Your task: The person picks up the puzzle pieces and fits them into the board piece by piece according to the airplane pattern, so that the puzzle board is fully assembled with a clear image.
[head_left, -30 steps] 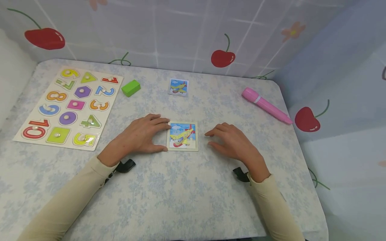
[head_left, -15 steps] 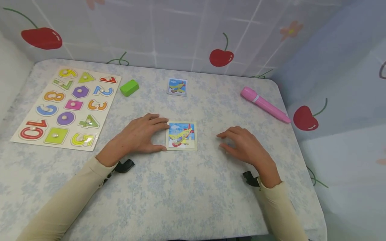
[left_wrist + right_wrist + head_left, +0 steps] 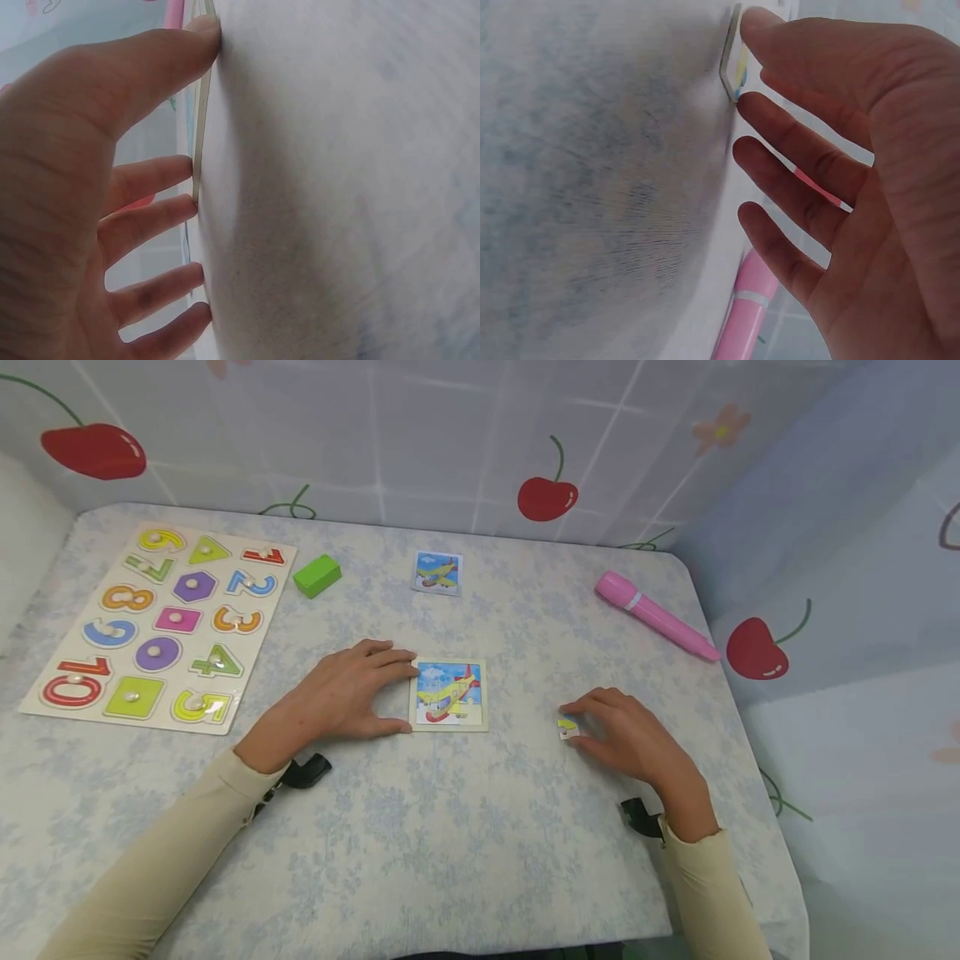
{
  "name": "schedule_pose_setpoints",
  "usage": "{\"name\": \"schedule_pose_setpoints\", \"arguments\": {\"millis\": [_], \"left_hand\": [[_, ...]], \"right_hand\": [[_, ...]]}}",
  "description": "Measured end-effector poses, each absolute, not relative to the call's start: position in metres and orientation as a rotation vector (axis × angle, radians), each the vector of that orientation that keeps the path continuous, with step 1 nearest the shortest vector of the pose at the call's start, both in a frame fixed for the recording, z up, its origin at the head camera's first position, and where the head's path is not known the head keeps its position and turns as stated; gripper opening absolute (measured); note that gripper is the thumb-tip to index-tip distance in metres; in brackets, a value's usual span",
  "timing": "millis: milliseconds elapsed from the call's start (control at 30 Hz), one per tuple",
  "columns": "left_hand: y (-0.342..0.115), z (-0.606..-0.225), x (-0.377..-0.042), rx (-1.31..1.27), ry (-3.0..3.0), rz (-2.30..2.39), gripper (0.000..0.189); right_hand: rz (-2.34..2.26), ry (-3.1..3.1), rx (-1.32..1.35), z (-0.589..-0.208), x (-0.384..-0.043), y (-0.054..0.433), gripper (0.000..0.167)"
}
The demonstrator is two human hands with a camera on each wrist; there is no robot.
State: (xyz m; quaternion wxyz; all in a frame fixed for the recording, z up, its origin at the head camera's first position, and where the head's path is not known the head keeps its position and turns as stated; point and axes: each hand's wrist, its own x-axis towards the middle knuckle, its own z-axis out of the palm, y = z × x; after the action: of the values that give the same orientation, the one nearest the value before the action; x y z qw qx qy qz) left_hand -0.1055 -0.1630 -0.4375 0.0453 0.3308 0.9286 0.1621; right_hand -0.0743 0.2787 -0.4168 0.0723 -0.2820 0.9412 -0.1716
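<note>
A small square jigsaw puzzle in a pale frame [image 3: 450, 727] lies at the middle of the table, its picture a yellow airplane on blue. My left hand [image 3: 347, 693] rests along its left edge with fingers spread; the thumb [image 3: 196, 37] touches the frame near one corner and fingertips touch the same edge. To the right, my right hand [image 3: 637, 735] pinches a small puzzle piece [image 3: 567, 727] between thumb and a finger, low at the tabletop. In the right wrist view the piece [image 3: 732, 56] stands against the thumb tip; the other fingers are spread.
Beyond the puzzle lies a small airplane picture card [image 3: 437, 573]. A number and shape peg board [image 3: 247, 681] covers the left side, with a green block [image 3: 317, 576] beside it. A pink pen-shaped object [image 3: 660, 618] lies at the back right. Patterned curtains surround the table.
My right hand has moved right and slightly toward me, away from the puzzle, and the small piece now shows between its fingertips. The left hand has stayed at the frame.
</note>
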Motion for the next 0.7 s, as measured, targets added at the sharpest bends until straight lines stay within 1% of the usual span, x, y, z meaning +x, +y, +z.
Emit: {"name": "schedule_pose_setpoints", "arguments": {"millis": [133, 367, 700], "left_hand": [[-0.1637, -0.4369, -0.1056, 1.008, 2.834, 0.503, 0.083], [-0.1644, -0.4393, -0.106, 1.015, 2.831, 0.511, 0.083], [-0.1637, -0.4379, -0.1048, 1.037, 2.843, 0.528, 0.083]], "right_hand": [[-0.546, 2.827, -0.861, -0.4198, -0.0744, 0.2802, 0.043], [-0.599, 2.813, -0.887, -0.4216, -0.0755, 0.2798, 0.033], [-0.577, 2.795, -0.949, -0.4215, -0.0793, 0.2765, 0.028]]}}
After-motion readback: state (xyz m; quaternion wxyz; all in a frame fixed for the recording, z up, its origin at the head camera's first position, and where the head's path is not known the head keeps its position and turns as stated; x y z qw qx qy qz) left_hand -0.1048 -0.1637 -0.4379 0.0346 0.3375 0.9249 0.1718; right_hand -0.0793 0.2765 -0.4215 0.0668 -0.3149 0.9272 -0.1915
